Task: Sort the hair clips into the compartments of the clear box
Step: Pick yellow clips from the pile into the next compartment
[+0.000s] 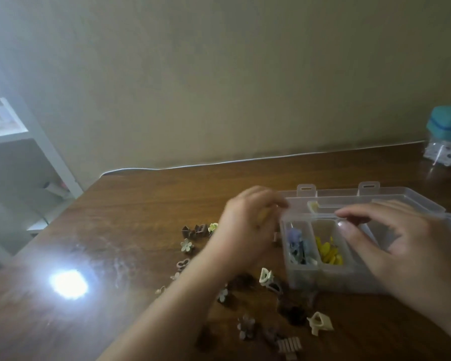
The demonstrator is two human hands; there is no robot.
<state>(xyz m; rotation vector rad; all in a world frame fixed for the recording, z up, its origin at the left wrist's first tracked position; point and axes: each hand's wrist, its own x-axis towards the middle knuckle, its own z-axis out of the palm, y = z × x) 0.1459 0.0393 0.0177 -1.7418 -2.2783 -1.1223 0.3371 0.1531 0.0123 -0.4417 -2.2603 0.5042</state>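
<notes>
The left hand (248, 225) seems to pinch a yellow clip – blurred; the right hand (401, 246), fingers spread, steadies the box (323, 277). Best drop it among the yellow clips (328, 252).

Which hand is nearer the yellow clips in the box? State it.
Right. The right hand hovers just beside the yellow clips; the left hand is outside the clear box, beyond the blue compartment.

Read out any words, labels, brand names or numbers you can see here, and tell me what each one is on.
No text can be read.
The jar with the teal lid at the far right of the table has dark marks on what lies inside, too blurred to read.
The clear box and the hair clips show no print.
</notes>
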